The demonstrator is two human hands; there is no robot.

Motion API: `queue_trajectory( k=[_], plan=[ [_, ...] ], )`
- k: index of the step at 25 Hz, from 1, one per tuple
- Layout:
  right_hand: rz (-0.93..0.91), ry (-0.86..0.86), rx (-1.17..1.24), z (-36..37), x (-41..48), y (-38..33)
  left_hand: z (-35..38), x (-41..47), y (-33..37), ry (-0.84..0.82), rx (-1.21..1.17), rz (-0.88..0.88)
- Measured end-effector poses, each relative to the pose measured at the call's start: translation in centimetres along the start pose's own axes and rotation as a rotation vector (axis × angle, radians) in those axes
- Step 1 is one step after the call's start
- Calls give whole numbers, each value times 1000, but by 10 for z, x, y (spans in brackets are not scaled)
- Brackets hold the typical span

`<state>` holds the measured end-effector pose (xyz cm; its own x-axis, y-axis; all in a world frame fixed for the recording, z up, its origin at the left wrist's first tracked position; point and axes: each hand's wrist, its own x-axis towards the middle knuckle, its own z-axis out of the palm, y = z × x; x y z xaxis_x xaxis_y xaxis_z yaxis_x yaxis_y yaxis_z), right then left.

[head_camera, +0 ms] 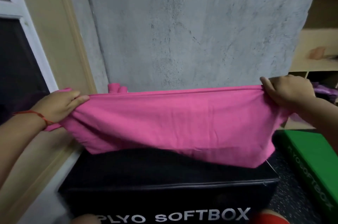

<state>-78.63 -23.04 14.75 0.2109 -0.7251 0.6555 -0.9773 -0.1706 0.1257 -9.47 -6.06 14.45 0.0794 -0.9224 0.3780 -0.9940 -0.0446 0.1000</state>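
Stretching across the middle of the frame, the pink cloth (175, 123) hangs between both hands. The left hand (60, 106) pinches its left end and the right hand (289, 92) grips its right end, while its lower edge rests on the black box (164, 187).

The pink cloth (175, 123) hides the far top of the black box (164, 179).

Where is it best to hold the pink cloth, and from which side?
Grip the pink cloth at the two ends of its top edge, coming from the outer sides, as the left hand and right hand do. That edge is taut; the rest hangs down to the black plyo box.
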Motion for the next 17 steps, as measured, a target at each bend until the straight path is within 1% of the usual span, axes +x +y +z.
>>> queue_trajectory(
  k=[2,4,6,8,13,15,17],
  plan=[
    [-30,-33,81,5,-4,8,4,0,-3,-10,-78,43],
    [-92,-139,236,13,-9,13,9,0,-4,2,-155,61],
    [-118,-236,363,26,-9,18,16,2,-2,-44,-200,60],
    [-119,-310,422,40,-3,19,29,7,-7,-105,-210,15],
    [-115,-484,463,92,29,14,75,50,-33,-226,-179,-26],
    [-149,-562,435,118,49,10,98,80,-43,-262,-128,16],
    [-203,-628,339,149,73,2,125,115,-49,-248,-30,60]
  ],
)
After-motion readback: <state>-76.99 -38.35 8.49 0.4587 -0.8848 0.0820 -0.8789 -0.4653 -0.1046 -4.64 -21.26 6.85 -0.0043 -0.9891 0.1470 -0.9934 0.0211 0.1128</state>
